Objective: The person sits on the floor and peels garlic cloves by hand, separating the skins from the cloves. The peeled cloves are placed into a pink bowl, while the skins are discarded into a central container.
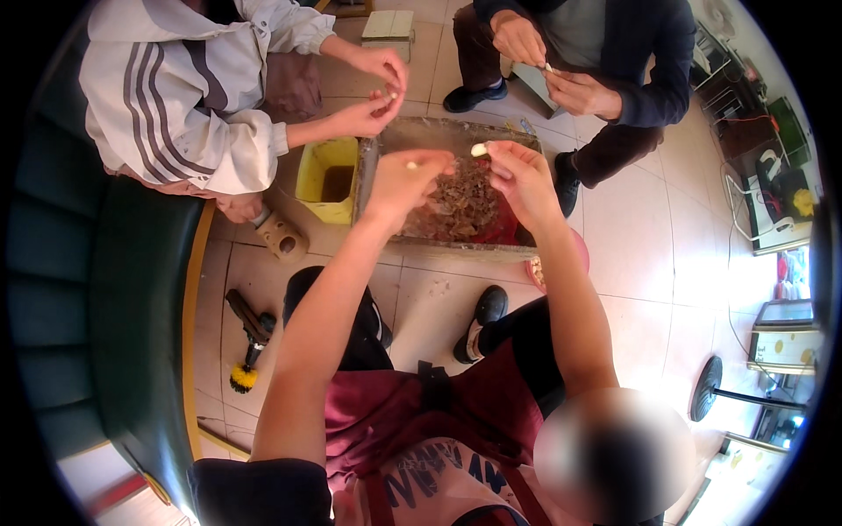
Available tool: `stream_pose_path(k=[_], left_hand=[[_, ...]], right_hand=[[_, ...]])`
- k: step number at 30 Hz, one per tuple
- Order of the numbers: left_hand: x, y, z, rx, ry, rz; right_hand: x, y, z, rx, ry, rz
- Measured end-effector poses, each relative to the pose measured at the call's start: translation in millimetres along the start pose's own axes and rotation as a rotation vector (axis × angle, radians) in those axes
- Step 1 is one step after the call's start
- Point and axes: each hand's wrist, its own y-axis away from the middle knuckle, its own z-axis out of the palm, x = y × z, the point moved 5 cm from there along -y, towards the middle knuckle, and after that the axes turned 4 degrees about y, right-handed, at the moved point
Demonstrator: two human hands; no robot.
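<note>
My right hand (523,182) pinches a peeled, pale garlic clove (479,150) between thumb and fingertips. Facing it, my left hand (403,186) is closed, its fingertips pressed together a little to the left of the clove. A small pale spot shows on the left hand, but what those fingers hold is too small to make out. Both hands are over a worn rectangular box (465,252). Papery brown garlic skins (460,206) lie heaped in the box, beside something red.
A yellow bin (326,180) stands left of the box. Pale cloves fill a pink bowl (537,270) at its near right corner. Two people sit opposite, each handling small pale pieces. A drill with a yellow brush (250,346) lies on the tiles near a dark green sofa (140,307).
</note>
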Motion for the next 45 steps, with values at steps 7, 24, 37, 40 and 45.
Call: stream_pose_path(k=[7,24,37,40,45], left_hand=[[-14.7,-6.2,-5.2,-0.094,0.221,-0.077],[-22.0,-3.7,5.9,-0.258,0.365,-0.209],[-28.0,-5.3,-2.5,-0.200,0.405,-0.250],[-29.9,-4.3,-6.5,-0.219,0.439,-0.268],[-28.7,-2.0,-1.4,-0.250,0.468,-0.310]], right_hand=[[-0.7,10.3,22.0,0.029,-0.148,0.196],[-18.7,15.4,36.9,0.221,1.030,-0.555],[-22.7,23.5,47.2,0.062,1.087,-0.635],[-20.3,25.9,50.8,0.042,1.083,-0.693],[-19.0,26.7,55.4,0.105,1.089,-0.750]])
